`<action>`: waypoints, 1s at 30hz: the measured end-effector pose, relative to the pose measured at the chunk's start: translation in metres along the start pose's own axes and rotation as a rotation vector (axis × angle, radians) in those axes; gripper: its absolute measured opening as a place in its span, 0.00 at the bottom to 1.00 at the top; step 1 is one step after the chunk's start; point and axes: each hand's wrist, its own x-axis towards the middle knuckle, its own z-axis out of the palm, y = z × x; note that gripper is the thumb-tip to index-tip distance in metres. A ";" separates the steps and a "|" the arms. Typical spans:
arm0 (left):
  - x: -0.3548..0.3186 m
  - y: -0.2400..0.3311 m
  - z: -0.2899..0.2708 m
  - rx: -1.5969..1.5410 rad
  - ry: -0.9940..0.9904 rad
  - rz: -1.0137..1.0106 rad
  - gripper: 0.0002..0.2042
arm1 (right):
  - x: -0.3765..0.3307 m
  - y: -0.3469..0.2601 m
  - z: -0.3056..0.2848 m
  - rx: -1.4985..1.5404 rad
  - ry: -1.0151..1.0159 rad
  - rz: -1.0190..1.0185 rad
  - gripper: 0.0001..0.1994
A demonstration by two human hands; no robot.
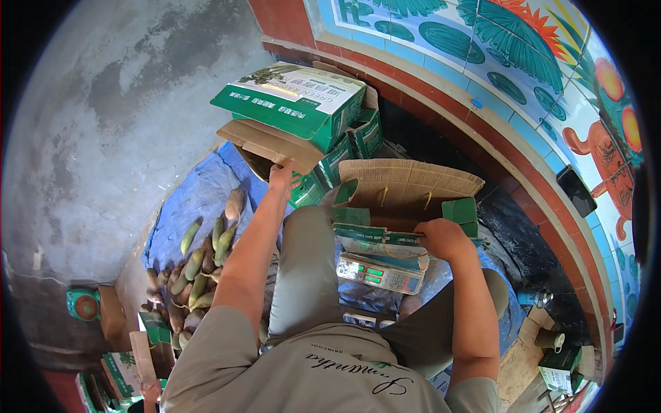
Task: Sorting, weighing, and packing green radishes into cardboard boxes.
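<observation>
At the far left of my knees, my left hand (282, 180) is at the brown flap (265, 146) of a green and white cardboard box, its fingers curled at the flap's edge. Above that flap rests a closed green and white carton (292, 100). My right hand (444, 237) grips the near rim of an open cardboard box (375, 237), whose tall brown lid (406, 187) stands up behind. A digital scale (379, 272) with lit green displays and a keypad sits just in front of this box. The inside of the open box is mostly hidden.
Several long green and brownish radishes (196, 268) lie in a pile on a blue tarp (169, 224) at left. A phone (577, 191) rests by the tiled wall at right. Another person's hand (150, 392) shows among cartons at lower left.
</observation>
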 end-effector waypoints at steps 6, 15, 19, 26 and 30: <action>0.006 0.001 0.021 -0.102 -0.041 0.130 0.21 | 0.001 0.001 0.001 -0.011 -0.005 0.016 0.09; 0.030 0.025 0.027 0.075 0.022 0.566 0.21 | 0.003 -0.001 0.000 0.005 0.003 0.011 0.09; 0.034 0.056 0.033 0.192 0.053 0.620 0.22 | 0.000 0.001 0.000 0.004 0.000 0.020 0.09; 0.071 0.078 -0.002 0.404 0.186 0.472 0.20 | 0.001 0.000 0.001 0.006 0.023 0.005 0.08; 0.059 0.068 -0.013 0.297 0.152 0.356 0.19 | 0.001 -0.004 -0.002 -0.003 0.013 0.010 0.08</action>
